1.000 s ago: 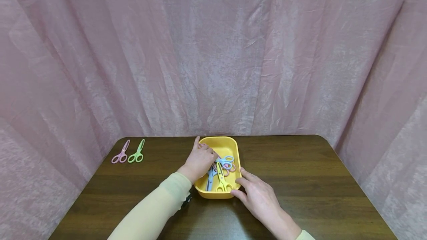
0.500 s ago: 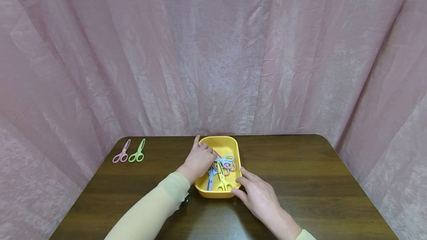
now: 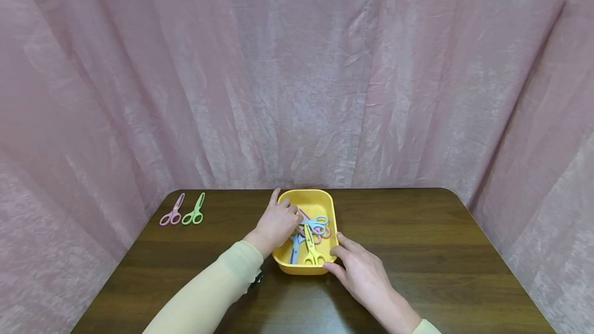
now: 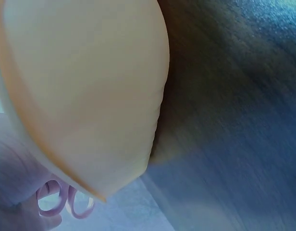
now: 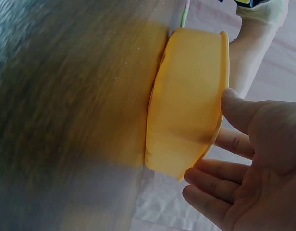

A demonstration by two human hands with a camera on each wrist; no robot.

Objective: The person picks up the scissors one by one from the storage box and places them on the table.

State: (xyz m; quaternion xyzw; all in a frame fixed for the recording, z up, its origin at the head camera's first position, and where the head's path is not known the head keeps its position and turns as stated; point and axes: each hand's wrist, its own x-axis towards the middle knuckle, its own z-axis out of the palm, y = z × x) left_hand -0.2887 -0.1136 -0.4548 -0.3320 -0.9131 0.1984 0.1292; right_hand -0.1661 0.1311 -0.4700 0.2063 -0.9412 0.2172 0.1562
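Observation:
A yellow tray point(image 3: 303, 270) holds yellow scissors point(image 3: 310, 244), light-blue scissors point(image 3: 317, 224), a blue pair point(image 3: 295, 247) and pink ones point(image 3: 326, 232). My left hand point(image 3: 276, 224) reaches over the tray's left rim, index finger extended and the other fingers bent down inside. In the left wrist view, pink scissor handles point(image 4: 63, 198) stand above the rim by the fingers of my left hand point(image 4: 18, 192), which pinch them; the blades are hidden. My right hand point(image 3: 364, 273) touches the near right corner; in the right wrist view its thumb point(image 5: 237, 108) rests on the rim, fingers spread.
Pink scissors point(image 3: 172, 212) and green scissors point(image 3: 195, 211) lie side by side at the far left of the dark wooden table point(image 3: 417, 236). A pink curtain point(image 3: 297, 76) hangs behind and at both sides. A dark item is partly visible under the left wrist.
The tray and the table scissors appear slightly farther right in the view. Both hands keep nearly the same places at the tray, and the pink handle end beneath the left hand is less visible.

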